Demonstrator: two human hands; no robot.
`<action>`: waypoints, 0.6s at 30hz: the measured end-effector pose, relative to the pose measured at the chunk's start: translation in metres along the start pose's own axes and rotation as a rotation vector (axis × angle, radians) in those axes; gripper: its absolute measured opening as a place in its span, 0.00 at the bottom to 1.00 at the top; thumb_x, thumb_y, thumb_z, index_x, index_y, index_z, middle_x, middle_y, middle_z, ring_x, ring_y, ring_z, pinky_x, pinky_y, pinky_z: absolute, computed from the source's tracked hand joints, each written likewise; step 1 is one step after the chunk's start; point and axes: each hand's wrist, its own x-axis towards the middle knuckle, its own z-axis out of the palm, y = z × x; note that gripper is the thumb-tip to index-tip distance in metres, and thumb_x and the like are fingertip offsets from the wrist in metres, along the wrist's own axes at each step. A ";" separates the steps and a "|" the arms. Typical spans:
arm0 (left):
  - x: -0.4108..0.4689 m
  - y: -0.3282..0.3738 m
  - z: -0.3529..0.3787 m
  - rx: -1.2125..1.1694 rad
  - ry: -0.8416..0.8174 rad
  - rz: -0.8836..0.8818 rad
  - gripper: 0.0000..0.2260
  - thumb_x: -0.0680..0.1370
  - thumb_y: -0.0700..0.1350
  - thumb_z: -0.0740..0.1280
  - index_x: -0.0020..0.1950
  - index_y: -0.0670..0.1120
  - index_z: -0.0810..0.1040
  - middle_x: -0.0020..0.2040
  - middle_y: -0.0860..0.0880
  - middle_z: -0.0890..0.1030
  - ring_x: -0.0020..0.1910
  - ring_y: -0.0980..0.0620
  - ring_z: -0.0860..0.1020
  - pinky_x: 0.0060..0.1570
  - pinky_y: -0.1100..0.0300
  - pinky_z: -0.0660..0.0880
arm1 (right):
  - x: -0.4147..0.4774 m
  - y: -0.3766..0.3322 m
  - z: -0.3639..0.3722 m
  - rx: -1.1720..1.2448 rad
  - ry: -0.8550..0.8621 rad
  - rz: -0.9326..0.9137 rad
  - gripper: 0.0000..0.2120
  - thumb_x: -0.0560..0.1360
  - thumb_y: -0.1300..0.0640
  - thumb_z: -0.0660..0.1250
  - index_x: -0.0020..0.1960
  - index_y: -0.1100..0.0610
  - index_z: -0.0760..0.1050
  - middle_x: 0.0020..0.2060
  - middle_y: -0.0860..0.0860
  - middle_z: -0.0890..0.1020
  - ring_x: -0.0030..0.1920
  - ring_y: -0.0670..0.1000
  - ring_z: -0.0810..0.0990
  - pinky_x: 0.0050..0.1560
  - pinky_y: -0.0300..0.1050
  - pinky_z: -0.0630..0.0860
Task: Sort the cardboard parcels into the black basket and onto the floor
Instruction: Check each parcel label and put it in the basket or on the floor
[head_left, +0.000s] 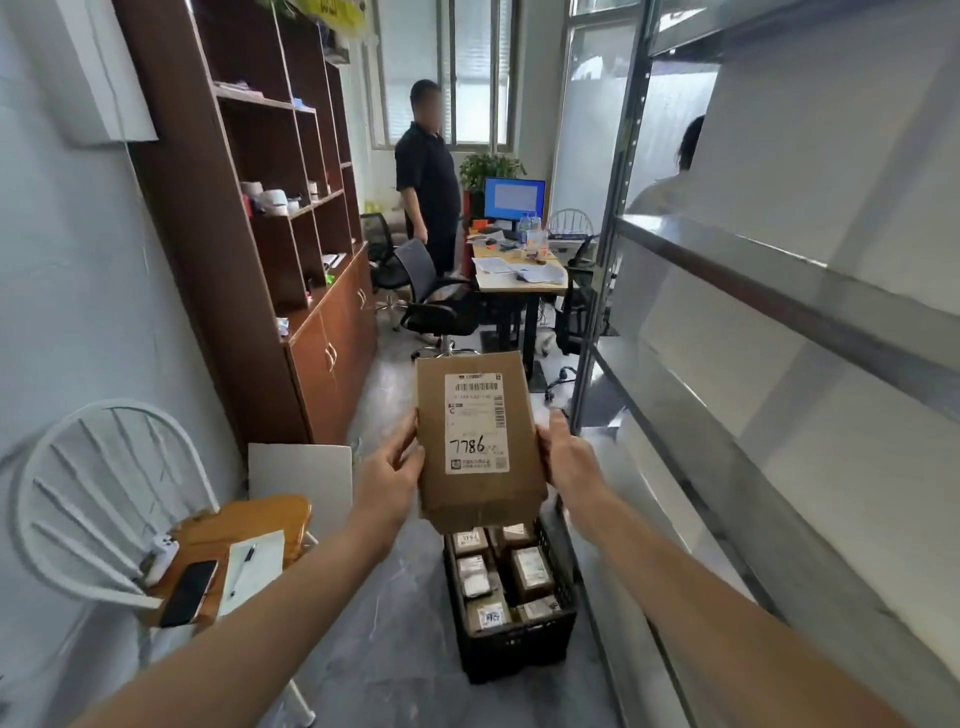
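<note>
Head view: I see left hand (395, 467) and right hand (569, 457) clamping cardboard parcel (480, 441) by its sides, above black basket (511, 649) already near full; this one unsorted.

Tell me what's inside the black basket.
The black basket holds several labelled cardboard parcels and one white packet. The held parcel covers its far end, and lower layers are hidden.

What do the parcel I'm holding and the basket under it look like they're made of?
Parcel: plain brown cardboard, matte, with a creased edge and a white printed paper label. Black basket: probably moulded plastic, judging by its slotted walls and dull sheen.
</note>
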 end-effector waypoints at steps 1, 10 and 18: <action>0.010 -0.002 0.000 -0.018 -0.008 0.001 0.20 0.83 0.43 0.60 0.75 0.57 0.67 0.69 0.58 0.73 0.66 0.58 0.74 0.62 0.60 0.75 | 0.009 -0.001 0.003 -0.008 0.007 -0.001 0.29 0.85 0.43 0.46 0.48 0.56 0.82 0.43 0.53 0.86 0.45 0.50 0.84 0.36 0.34 0.75; 0.109 -0.032 -0.001 -0.152 0.001 -0.120 0.22 0.83 0.39 0.60 0.77 0.44 0.62 0.72 0.47 0.70 0.67 0.52 0.71 0.63 0.59 0.72 | 0.086 -0.017 0.039 -0.101 0.137 0.067 0.28 0.84 0.43 0.47 0.50 0.56 0.83 0.43 0.52 0.86 0.43 0.47 0.83 0.32 0.33 0.72; 0.171 -0.063 -0.003 -0.186 -0.081 -0.186 0.12 0.82 0.39 0.61 0.65 0.48 0.72 0.61 0.50 0.78 0.63 0.52 0.76 0.51 0.66 0.74 | 0.134 -0.011 0.061 -0.185 0.259 0.115 0.27 0.84 0.43 0.48 0.47 0.53 0.83 0.42 0.52 0.87 0.45 0.51 0.85 0.45 0.45 0.78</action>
